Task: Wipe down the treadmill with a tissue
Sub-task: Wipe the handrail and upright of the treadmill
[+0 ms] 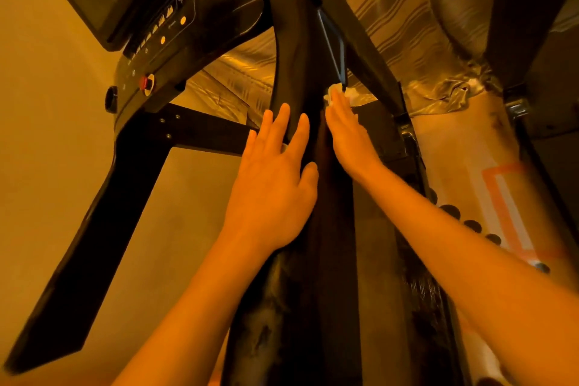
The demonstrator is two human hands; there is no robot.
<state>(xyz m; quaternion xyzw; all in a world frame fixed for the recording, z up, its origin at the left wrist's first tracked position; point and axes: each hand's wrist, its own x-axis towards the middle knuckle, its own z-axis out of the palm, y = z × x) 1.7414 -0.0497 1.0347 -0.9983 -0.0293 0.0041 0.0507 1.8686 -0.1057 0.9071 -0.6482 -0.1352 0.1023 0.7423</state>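
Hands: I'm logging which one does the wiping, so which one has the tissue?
The right hand, pressing on the white tissue; the left hand only rests flat on the black handrail, holding nothing.

Left hand (275,178) flat on black treadmill handrail (296,50), fingers straight and spread. Right hand (349,138) on handrail's right side, straight fingers pressing white tissue (335,91) against it; tissue shows past fingertips. Console (163,28) upper left, red button (145,83) at its lower end. Striped fabric (391,9) behind.
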